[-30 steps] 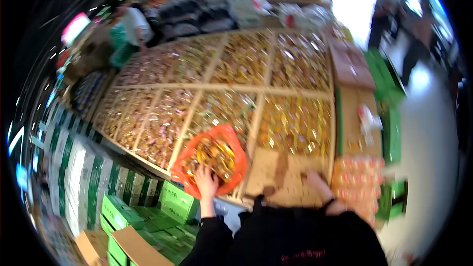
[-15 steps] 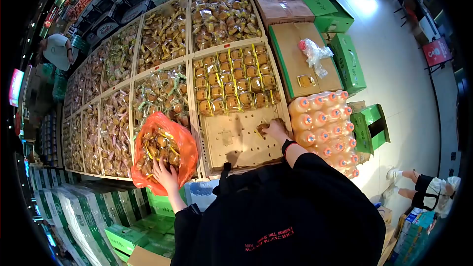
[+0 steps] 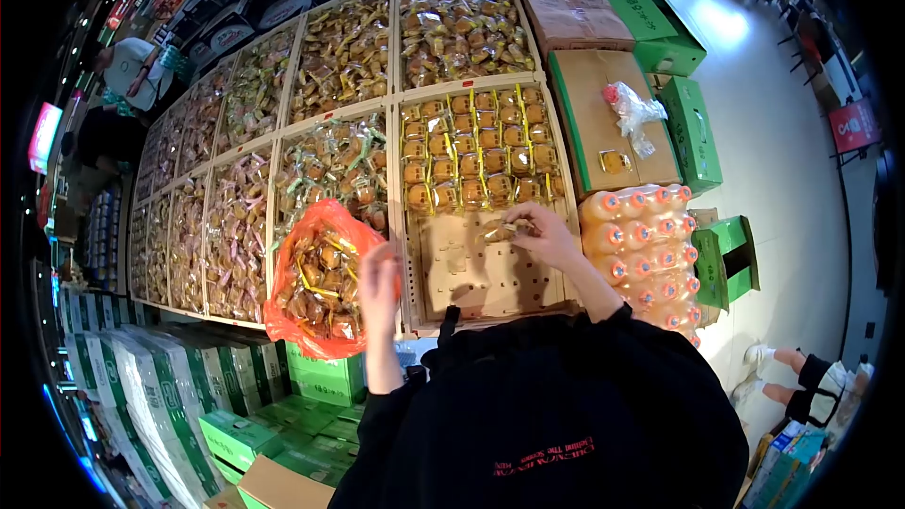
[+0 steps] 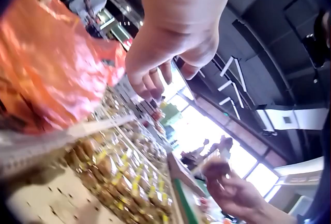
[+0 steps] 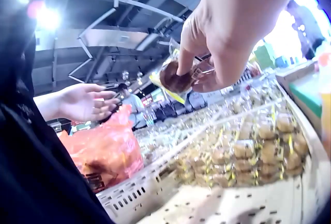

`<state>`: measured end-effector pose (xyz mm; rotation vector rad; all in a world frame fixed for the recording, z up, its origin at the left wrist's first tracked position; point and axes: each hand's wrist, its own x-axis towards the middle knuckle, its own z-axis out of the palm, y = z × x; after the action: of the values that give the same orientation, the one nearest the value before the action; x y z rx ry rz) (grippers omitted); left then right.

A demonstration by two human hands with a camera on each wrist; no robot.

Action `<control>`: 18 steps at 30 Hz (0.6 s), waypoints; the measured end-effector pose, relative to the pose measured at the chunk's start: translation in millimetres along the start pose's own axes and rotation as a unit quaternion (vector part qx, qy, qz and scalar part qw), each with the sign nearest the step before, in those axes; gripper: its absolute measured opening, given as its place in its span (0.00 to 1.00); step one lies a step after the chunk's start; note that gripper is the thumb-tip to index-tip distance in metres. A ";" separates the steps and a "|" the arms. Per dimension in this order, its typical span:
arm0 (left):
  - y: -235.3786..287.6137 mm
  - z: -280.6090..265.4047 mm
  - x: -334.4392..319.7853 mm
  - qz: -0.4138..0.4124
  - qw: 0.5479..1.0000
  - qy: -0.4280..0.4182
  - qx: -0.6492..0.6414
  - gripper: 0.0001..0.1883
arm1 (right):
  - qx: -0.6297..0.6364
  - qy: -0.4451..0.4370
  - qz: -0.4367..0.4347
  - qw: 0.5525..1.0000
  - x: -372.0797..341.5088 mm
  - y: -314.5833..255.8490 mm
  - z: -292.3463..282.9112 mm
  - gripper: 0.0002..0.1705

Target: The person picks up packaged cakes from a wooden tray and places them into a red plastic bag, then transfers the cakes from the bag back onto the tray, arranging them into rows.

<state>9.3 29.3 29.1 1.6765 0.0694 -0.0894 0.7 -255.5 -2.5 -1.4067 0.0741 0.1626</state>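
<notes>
My right hand pinches a small brown cake in a clear wrapper with yellow edges, held above the bare front part of a perforated tray. Behind it, rows of similar wrapped cakes fill the tray's back half. On the left, a red plastic bag stands with its mouth spread, full of brown wrapped cakes. My left hand is raised at the bag's right side and holds nothing. In the left wrist view its fingers hang loosely bent beside the bag.
More bins of wrapped pastries spread left and back. Shrink-wrapped orange bottles flank the tray on the right, beside cartons and a crumpled plastic bag. Green boxes stand at front left. A person is at far left.
My right hand has lifted the wrapped cake from the tray floor and moved slightly inward. My left hand has left the bag's contents and moved right. The head view has steadied.
</notes>
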 end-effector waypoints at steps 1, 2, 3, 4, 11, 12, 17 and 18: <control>10.0 18.9 -1.3 -0.026 0.996 -0.074 -0.048 0.18 | -0.034 -0.020 -0.079 0.996 -3.7 -9.3 1.9 0.17; 15.9 35.1 -2.6 -0.051 0.983 -0.148 -0.096 0.19 | -0.068 -0.039 -0.158 0.984 -7.7 -19.0 4.3 0.18; 11.2 46.2 -2.3 -0.084 0.966 -0.208 -0.132 0.20 | -0.050 -0.036 -0.174 0.983 -12.7 -30.9 11.4 0.18; 6.9 54.6 -1.2 -0.118 0.942 -0.268 -0.168 0.21 | -0.051 -0.036 -0.175 0.982 -16.1 -37.1 13.2 0.18; 32.8 76.7 -4.7 -0.151 0.928 -0.320 -0.118 0.18 | -0.161 -0.053 -0.239 0.956 -27.1 -48.6 16.9 0.19; 32.3 77.3 -5.8 -0.140 0.934 -0.308 -0.114 0.18 | -0.172 -0.055 -0.254 0.950 -25.6 -49.5 16.1 0.20; 35.3 78.8 -9.6 -0.078 0.963 -0.247 -0.077 0.17 | 0.076 0.013 -0.039 0.996 -25.5 -58.3 19.4 0.18; 33.0 78.0 -9.5 -0.078 0.962 -0.251 -0.078 0.17 | 0.074 0.017 -0.040 0.996 -26.6 -56.8 16.3 0.18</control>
<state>1.7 -51.8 54.4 1.4453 -0.1718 -0.6092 -17.4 -250.0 59.4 -1.2629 0.0566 0.0647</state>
